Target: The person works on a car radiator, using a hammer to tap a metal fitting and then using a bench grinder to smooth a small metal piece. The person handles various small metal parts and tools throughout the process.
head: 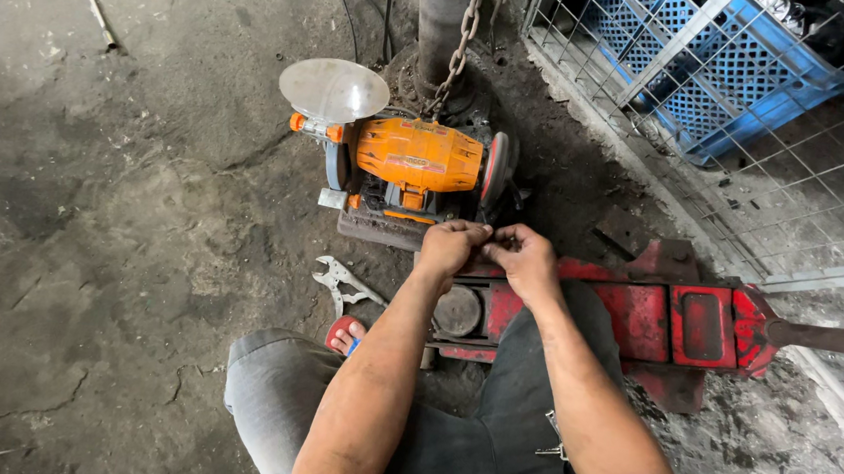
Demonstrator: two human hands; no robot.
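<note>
Just before the orange bench grinder (416,154), left hand (451,246), right hand (523,258), fingertips pinched together, held thing unclear.

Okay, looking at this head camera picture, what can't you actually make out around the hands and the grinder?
- Whatever the left hand and right hand pinch between them: too small, covered by the fingers.
- Right wheel of the orange bench grinder: seen edge-on, its face hidden.
- Red floor jack: partly hidden by the forearms and knee; its handle is cut off by the right edge.
- Pliers on the floor: jaw end only, the rest is behind the left arm.
</note>
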